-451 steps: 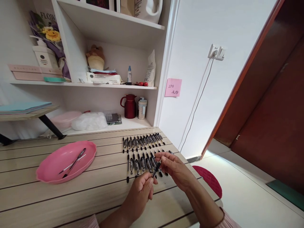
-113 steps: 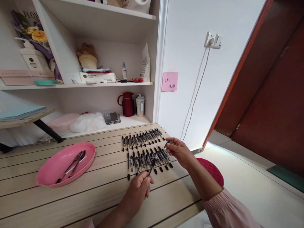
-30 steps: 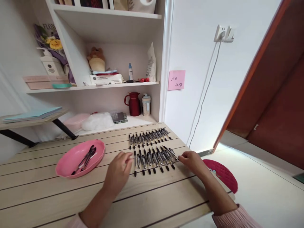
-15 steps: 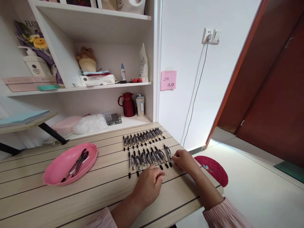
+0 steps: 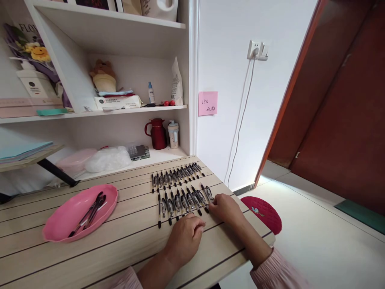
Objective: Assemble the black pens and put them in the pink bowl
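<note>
Pens, black-capped with clear barrels, lie rowed; left hand curled, seemingly empty, right hand unclear.

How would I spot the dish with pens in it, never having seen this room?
Find the wooden table under the white shelves. On its left side, apart from the two rows of pens, lies an oval dish. It is the only dish there: bright pink, with a few pens loose in it.
</note>
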A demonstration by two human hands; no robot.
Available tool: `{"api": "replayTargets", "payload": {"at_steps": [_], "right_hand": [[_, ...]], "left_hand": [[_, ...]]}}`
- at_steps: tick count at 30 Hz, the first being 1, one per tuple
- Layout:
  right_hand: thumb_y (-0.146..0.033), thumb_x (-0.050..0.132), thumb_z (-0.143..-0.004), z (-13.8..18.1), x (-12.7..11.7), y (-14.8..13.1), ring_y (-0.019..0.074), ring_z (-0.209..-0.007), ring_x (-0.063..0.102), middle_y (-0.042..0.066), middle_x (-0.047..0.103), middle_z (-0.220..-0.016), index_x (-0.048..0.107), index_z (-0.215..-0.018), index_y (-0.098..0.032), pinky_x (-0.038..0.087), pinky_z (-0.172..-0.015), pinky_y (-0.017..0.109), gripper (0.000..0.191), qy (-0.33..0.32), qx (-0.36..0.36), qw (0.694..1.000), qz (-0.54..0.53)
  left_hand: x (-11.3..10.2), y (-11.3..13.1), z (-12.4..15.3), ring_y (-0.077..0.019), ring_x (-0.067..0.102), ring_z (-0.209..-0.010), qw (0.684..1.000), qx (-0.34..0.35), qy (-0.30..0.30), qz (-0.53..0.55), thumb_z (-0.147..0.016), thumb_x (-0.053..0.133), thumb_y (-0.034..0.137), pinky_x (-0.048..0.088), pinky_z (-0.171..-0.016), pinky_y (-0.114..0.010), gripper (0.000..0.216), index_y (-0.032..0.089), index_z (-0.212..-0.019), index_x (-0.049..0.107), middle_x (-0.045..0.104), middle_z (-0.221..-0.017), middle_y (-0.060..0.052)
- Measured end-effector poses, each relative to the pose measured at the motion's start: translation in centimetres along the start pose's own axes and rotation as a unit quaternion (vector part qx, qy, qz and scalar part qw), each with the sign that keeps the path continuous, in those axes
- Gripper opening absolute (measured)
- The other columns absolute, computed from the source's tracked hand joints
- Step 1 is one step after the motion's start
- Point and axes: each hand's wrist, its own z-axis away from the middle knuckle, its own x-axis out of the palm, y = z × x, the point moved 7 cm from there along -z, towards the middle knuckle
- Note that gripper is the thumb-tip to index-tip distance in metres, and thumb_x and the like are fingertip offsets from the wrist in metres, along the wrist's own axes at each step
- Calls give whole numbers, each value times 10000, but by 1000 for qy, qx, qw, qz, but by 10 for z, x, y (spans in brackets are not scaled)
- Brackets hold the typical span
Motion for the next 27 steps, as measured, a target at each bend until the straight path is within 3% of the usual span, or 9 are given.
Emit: {"api": "replayTargets", "payload": {"at_steps": [5, 8, 10, 12, 15, 17, 20, 23, 27], "right_hand": [[-244, 500, -654, -3, -4, 2, 185, -604, 564, 108, 645, -632, 612, -567, -154, 288, -502, 253, 168, 8, 8, 1000, -29], [-254, 497, -660, 0, -10, 1, 156, -539, 522, 66, 603, -545, 560, -506, -161, 284, -484, 244, 191, 26, -5, 994, -106], [-249, 499, -660, 9, -12, -8, 131, -506, 488, 27, 568, -509, 530, -495, -167, 284, -470, 229, 188, 23, -44, 982, -184], [-228, 499, -656, 25, -8, -24, 111, -492, 459, -3, 538, -499, 510, -503, -170, 283, -458, 212, 163, 4, -98, 960, -261], [-194, 492, -659, 51, 3, -50, 97, -494, 432, -24, 510, -505, 485, -519, -171, 276, -454, 202, 142, -29, -155, 931, -330], [-223, 511, -678, 58, 9, -59, 100, -509, 442, -26, 515, -521, 487, -545, -172, 284, -460, 201, 144, -56, -174, 918, -353], [-275, 523, -707, 46, 4, -48, 121, -562, 489, -14, 560, -591, 532, -646, -179, 323, -498, 210, 114, -45, -159, 924, -345], [-253, 510, -719, 16, -16, -11, 138, -615, 522, 10, 610, -737, 552, -783, -191, 342, -563, 239, 99, 76, -69, 966, -235], [-161, 531, -685, -10, -14, 11, 165, -753, 555, 46, 616, -909, 491, -1047, -192, 336, -628, 250, 365, 86, -34, 986, -137]], "left_hand": [[-2, -4, 0, -188, 572, -823, 999, -6, 12, 44, -766, 439, 179, 408, -739, -292, 229, 192, -803, 664, 649, -828, -55], [-4, -17, -2, -189, 571, -773, 984, -66, 31, 160, -758, 488, 228, 422, -715, -304, 182, 178, -834, 646, 639, -781, -52], [-3, -29, -2, -177, 578, -730, 941, -142, 54, 302, -765, 511, 270, 441, -689, -309, 239, 162, -961, 594, 635, -781, -53], [1, -37, -1, -166, 593, -751, 862, -198, 80, 459, -775, 528, 308, 457, -701, -311, 318, 151, -1052, 524, 636, -839, -69], [7, -36, 1, -157, 612, -765, 753, -227, 85, 611, -772, 556, 330, 469, -697, -297, 262, 149, -957, 517, 636, -879, -85], [8, -38, 4, -145, 616, -683, 717, -249, 88, 645, -769, 565, 324, 471, -621, -275, 199, 157, -861, 510, 639, -802, -60], [6, -42, 11, -139, 607, -603, 701, -280, 98, 649, -794, 527, 336, 464, -553, -266, 171, 176, -832, 481, 620, -696, -18], [5, -42, 15, -115, 572, -519, 705, -299, 76, 638, -817, 481, 367, 447, -493, -241, 184, 187, -851, 463, 558, -605, 29], [6, -39, 15, -50, 454, -396, 734, -282, 53, 616, -799, 498, 402, 269, -355, -139, 225, 184, -846, 465, 486, -566, 62]]}}
